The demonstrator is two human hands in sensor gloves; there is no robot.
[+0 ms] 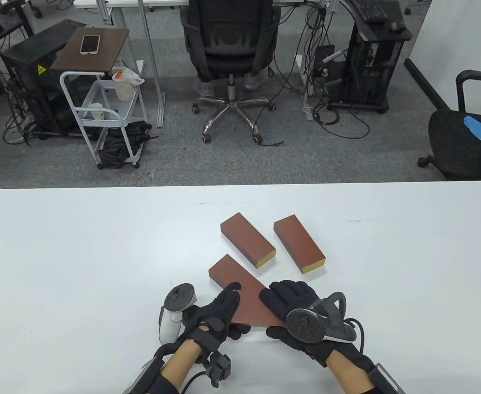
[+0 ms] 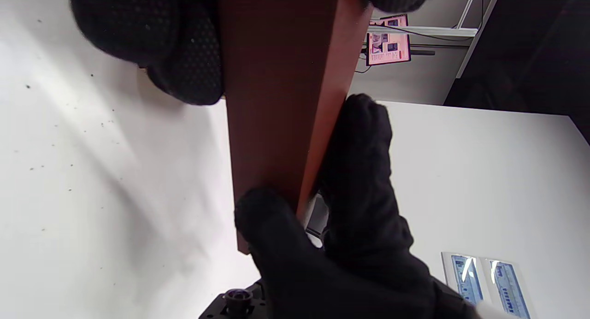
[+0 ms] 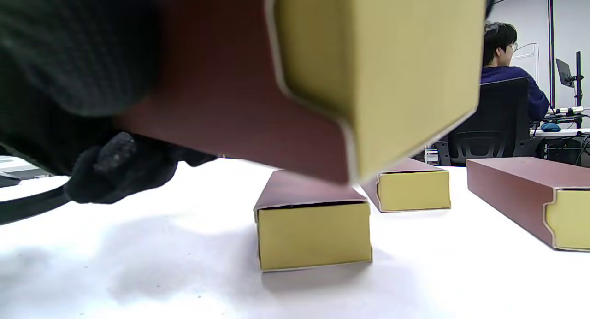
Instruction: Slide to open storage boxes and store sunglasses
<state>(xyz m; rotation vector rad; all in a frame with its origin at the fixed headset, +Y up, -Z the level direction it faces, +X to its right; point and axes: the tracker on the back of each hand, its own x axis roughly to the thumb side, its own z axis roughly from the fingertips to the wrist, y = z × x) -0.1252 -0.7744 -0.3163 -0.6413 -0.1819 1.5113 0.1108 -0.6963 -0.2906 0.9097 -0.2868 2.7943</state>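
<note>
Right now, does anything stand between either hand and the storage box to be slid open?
Nothing visible does: the left hand and the right hand already grip the brown storage box, one at each side.

white surface [image 1: 80, 246], three brown sleeve boxes
two boxes [image 1: 247, 245] [image 1: 299, 243] lie flat side by side; third [image 1: 240, 293] nearest, far end down.
</note>
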